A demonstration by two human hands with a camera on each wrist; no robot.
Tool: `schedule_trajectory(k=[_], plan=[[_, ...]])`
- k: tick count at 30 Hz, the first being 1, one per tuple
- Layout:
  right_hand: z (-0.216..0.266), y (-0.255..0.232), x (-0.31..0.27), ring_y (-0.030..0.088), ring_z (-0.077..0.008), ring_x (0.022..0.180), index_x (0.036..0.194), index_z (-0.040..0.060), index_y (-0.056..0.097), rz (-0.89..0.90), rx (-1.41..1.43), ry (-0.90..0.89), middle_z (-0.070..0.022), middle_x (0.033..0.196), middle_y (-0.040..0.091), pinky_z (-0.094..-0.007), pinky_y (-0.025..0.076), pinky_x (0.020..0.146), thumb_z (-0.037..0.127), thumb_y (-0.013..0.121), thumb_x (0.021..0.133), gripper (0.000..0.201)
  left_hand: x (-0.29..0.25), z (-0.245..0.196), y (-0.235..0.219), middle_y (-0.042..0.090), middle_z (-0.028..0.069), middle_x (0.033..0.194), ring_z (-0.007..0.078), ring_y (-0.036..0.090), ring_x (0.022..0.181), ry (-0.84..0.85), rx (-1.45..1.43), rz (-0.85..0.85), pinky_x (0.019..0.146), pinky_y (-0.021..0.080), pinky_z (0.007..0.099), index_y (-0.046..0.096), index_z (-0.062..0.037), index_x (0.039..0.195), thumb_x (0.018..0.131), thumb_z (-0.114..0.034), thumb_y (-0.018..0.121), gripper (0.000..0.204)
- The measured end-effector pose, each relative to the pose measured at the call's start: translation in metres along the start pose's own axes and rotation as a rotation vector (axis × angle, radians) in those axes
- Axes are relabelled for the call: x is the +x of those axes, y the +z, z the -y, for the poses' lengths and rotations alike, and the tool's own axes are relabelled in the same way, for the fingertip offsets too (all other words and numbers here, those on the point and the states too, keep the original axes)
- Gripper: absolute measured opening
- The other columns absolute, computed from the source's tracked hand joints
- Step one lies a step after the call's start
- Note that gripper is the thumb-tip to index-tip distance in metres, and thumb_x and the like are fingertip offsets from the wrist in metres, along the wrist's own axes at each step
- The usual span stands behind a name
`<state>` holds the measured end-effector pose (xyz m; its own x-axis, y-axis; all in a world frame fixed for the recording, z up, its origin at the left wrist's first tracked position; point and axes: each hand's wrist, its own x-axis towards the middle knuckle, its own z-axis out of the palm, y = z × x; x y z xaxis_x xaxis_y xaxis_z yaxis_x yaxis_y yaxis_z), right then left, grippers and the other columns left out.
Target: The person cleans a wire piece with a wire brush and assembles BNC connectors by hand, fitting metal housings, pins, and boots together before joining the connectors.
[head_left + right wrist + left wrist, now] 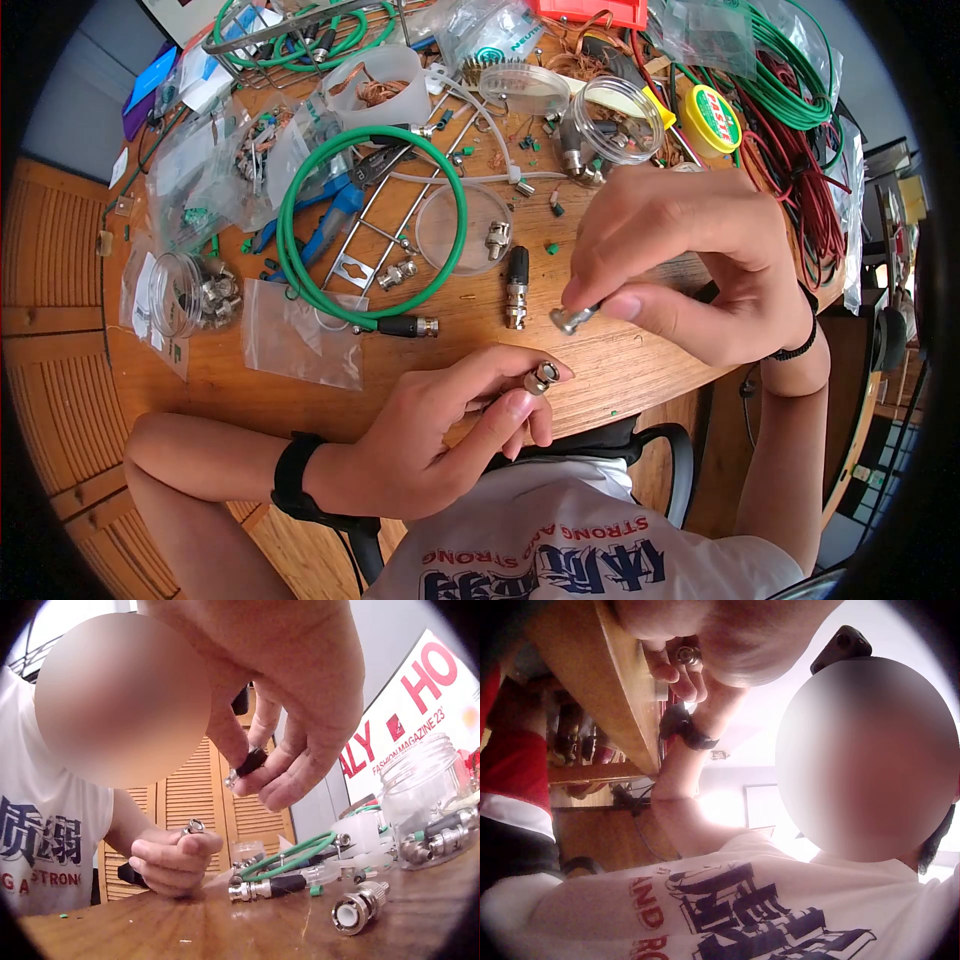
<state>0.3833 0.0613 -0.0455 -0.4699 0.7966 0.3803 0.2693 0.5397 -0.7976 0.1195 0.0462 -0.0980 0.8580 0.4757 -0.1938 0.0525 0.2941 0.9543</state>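
My left hand (430,430) holds a silver BNC connector (541,377) between thumb and forefinger, its round open end facing up. In front of my chest, my right hand (700,265) pinches a second connector (572,320) by its black sleeve (253,759), the metal end pointing toward the left hand. The two connectors are apart. A BNC plug with a black boot (517,270) lies on the table just beyond both hands. To its left, a coiled green cable (287,225) ends in a black-booted BNC plug (408,326).
Blue-handled pliers (340,205) and a wire rack lie under the green loop. A clear jar (640,110) of connectors, a yellow-green paste tin (711,120) and red cable (805,200) stand behind the right hand. Plastic bags (305,335) and another jar (175,295) sit left.
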Motion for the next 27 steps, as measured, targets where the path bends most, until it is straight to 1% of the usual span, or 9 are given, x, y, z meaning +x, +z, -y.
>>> schedule_trajectory(k=[2,5,8,12,14,17,24,26,27], plan=[[0.0003,0.0008,0.0005,0.071,-0.0256,0.079,0.09,0.0015,0.076,-0.002,0.008,-0.02,-0.011,0.087,0.076,-0.0367,0.056,0.075,-0.004,0.079,0.081,0.011,0.0003,-0.0011,-0.0004,0.069,0.0124,0.096,0.0102,0.063,0.083,0.002,0.006,0.003,0.074,0.053,0.0247,0.052,0.0031,0.139,0.114,-0.013,0.042,0.032],[-0.0016,0.0003,-0.0001,0.071,-0.0254,0.078,0.09,0.0021,0.076,0.001,0.018,-0.049,-0.0107,0.086,0.076,-0.0374,0.056,0.075,-0.002,0.082,0.079,0.013,0.0002,-0.0016,-0.0007,0.069,0.0125,0.096,0.0102,0.064,0.083,0.001,0.009,0.006,0.074,0.053,0.0247,0.052,0.0035,0.139,0.114,-0.012,0.041,0.032],[0.0009,0.0025,-0.0033,0.072,-0.0255,0.079,0.089,0.0028,0.076,-0.02,0.05,-0.019,-0.0105,0.086,0.076,-0.0369,0.055,0.074,0.001,0.083,0.078,0.013,0.0007,-0.0032,-0.0009,0.069,0.0125,0.096,0.0102,0.063,0.082,-0.002,0.014,0.007,0.073,0.053,0.0246,0.052,0.0038,0.139,0.114,-0.012,0.041,0.032],[0.001,0.0008,-0.0025,0.07,-0.0244,0.077,0.092,0.0029,0.078,0.009,0.053,-0.028,-0.0105,0.086,0.075,-0.0358,0.054,0.072,0.005,0.082,0.08,0.012,0.0009,-0.0022,-0.0014,0.069,0.0126,0.095,0.01,0.063,0.081,0.003,0.022,0.011,0.073,0.052,0.0243,0.051,0.004,0.139,0.114,-0.012,0.041,0.032],[0.0021,0.0017,-0.0024,0.067,-0.0234,0.075,0.096,0.0024,0.079,0.02,-0.033,-0.009,-0.0106,0.084,0.074,-0.0353,0.052,0.07,0.009,0.079,0.083,0.015,0.0008,-0.0026,-0.0009,0.069,0.0125,0.095,0.0099,0.062,0.08,-0.001,0.018,0.009,0.073,0.052,0.0243,0.051,0.0039,0.139,0.114,-0.012,0.041,0.032],[0.002,0.0012,-0.0059,0.065,-0.0235,0.074,0.1,0.0016,0.08,0.049,0.005,0.035,-0.0109,0.083,0.073,-0.0357,0.051,0.069,0.011,0.077,0.085,0.018,0.0006,-0.0023,-0.0004,0.069,0.0125,0.095,0.0098,0.062,0.08,-0.007,0.011,0.005,0.073,0.052,0.0243,0.052,0.0038,0.139,0.114,-0.012,0.041,0.032],[-0.0019,0.0025,-0.0051,0.067,-0.0241,0.074,0.098,0.0007,0.08,0.045,-0.044,0.024,-0.0113,0.086,0.075,-0.0347,0.051,0.069,0.008,0.077,0.086,0.015,0.0005,-0.0018,-0.0002,0.069,0.0126,0.096,0.0099,0.061,0.079,0.0,0.014,0.004,0.074,0.053,0.0247,0.051,0.0042,0.138,0.114,-0.012,0.04,0.031],[-0.0026,0.0019,-0.0061,0.069,-0.0259,0.076,0.098,-0.0011,0.078,0.102,0.013,0.025,-0.0119,0.089,0.076,-0.0356,0.053,0.07,0.005,0.078,0.085,0.014,0.0008,-0.001,-0.0011,0.069,0.0131,0.097,0.0101,0.062,0.079,0.007,0.021,0.007,0.073,0.053,0.0249,0.051,0.0046,0.137,0.113,-0.01,0.041,0.03],[-0.0022,0.0019,-0.0058,0.069,-0.0259,0.076,0.098,-0.0011,0.078,0.102,0.013,0.025,-0.0119,0.089,0.076,-0.0356,0.053,0.07,0.005,0.078,0.085,0.014,0.0009,-0.0006,-0.0015,0.069,0.0136,0.098,0.0103,0.062,0.079,0.013,0.028,0.011,0.073,0.053,0.0252,0.05,0.0051,0.136,0.113,-0.009,0.042,0.028]])
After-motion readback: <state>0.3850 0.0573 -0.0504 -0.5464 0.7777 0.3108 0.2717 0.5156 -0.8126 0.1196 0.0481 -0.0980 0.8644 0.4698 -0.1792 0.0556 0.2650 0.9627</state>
